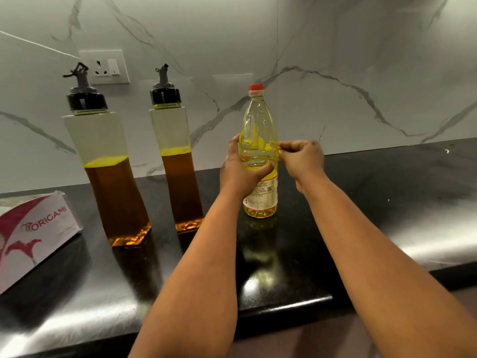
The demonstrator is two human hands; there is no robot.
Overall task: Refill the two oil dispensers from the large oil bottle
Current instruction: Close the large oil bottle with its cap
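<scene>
Label (265,191) of oil bottle (258,130) half hidden behind left hand (240,171).

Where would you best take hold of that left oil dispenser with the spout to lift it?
Probably round the left oil dispenser at its waist, just above the oil line, coming from the front. It stands upright, and the square body is narrowest there, so fingers could wrap its flat sides. The black cap looks too small to carry it.

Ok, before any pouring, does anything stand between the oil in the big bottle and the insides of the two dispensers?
Yes, closures. The large oil bottle, gripped by the left hand, has its red cap on. Both dispensers, the left dispenser and the right dispenser, wear black spout caps. The counter between them shows no obstacle.
</scene>
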